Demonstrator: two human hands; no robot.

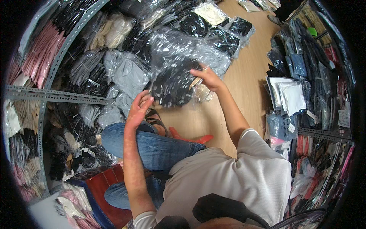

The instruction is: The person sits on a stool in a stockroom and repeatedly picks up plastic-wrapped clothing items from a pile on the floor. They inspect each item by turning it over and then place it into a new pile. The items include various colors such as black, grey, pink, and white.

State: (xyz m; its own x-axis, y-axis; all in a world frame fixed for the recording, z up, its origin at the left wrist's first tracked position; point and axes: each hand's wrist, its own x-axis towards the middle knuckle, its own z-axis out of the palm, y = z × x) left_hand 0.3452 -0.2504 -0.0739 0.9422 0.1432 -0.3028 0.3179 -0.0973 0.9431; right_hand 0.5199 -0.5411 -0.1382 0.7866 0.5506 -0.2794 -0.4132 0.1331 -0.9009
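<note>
A black garment in a clear plastic bag [173, 86] is between my hands, above the floor and blurred by motion. My right hand [209, 78] grips its right edge, thumb on top and the other fingers partly hidden beneath. At its left edge, my left hand [140, 108] has its fingers curled in against the plastic. Just beyond lies a heap of bagged grey garments [207, 53], smeared near the bag. Further grey garments in clear bags [127, 72] are piled to the left of it.
Metal shelving [61, 95] packed with bagged clothes stands on the left. Another loaded rack [324, 133] runs along the right, with white bagged garments [291, 97] jutting out. A red object [190, 138] lies on the wooden floor [248, 65] by my foot.
</note>
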